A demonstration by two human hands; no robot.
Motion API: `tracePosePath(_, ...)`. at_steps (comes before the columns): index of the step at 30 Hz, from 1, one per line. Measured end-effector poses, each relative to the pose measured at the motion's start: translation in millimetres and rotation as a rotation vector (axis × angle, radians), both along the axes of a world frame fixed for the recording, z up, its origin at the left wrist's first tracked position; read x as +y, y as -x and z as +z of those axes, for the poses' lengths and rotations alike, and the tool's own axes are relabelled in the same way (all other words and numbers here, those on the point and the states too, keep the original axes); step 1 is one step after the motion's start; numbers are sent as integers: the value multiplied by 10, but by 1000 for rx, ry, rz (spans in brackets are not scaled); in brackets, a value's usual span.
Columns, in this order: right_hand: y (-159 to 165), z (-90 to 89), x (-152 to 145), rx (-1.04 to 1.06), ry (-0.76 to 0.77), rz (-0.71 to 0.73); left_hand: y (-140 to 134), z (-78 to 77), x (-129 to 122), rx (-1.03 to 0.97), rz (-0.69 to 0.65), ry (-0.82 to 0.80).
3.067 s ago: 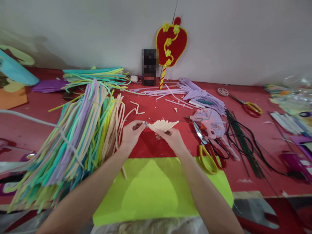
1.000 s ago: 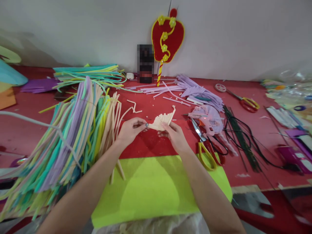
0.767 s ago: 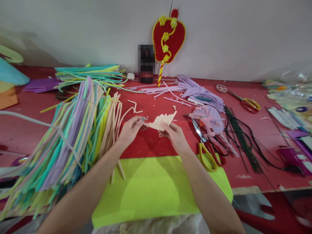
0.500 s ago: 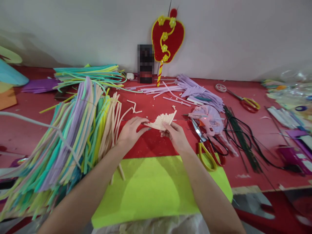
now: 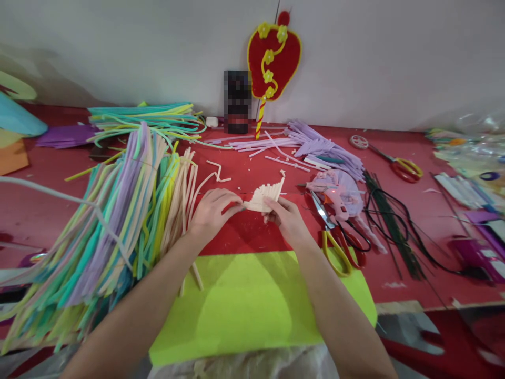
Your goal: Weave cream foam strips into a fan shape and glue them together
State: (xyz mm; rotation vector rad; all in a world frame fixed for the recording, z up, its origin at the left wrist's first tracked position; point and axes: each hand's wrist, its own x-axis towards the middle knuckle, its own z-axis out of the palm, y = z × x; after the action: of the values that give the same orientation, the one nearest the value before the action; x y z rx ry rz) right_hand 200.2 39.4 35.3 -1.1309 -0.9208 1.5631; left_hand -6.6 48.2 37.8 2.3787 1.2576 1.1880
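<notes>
A cream fan-shaped piece made of pipe cleaner strips (image 5: 262, 198) is held above the red tabletop. My right hand (image 5: 284, 217) pinches its right lower part between thumb and fingers. At its narrow left tip, my left hand (image 5: 216, 210) has thumb and forefinger closed on the end. Below both hands lies a lime-green sheet (image 5: 240, 305), my forearms over it. Right of my right hand are yellow-and-red-handled scissors (image 5: 335, 252) and a pink glue gun (image 5: 333, 197) resting by a lilac bundle.
On the left lies a big heap of coloured pipe cleaners (image 5: 106, 226). Lilac pipe cleaners (image 5: 319, 142) spread across the back. A red fan-shaped ornament (image 5: 274, 63) stands against the wall. Farther right are a second pair of scissors (image 5: 406, 169), green stems (image 5: 390, 226) and a black cable.
My left thumb and forefinger have closed in on the left tip of the cream piece. The piece has turned slightly in my right hand. The whole view has shifted a little.
</notes>
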Motion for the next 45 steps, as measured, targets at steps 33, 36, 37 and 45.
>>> tracePosePath(33, 6, 22, -8, 24, 12, -13, -35, 12, -37, -84, -15, 58)
tracePosePath(36, 8, 27, -12, 19, 8, -8, -34, 21, -40, -79, -10, 70)
tracePosePath(37, 8, 27, -12, 20, 9, -7, -33, 24, -41, -79, -6, 77)
tracePosePath(45, 11, 30, -13, -3, 24, -7, -28, 20, -46, -87, 2, 76)
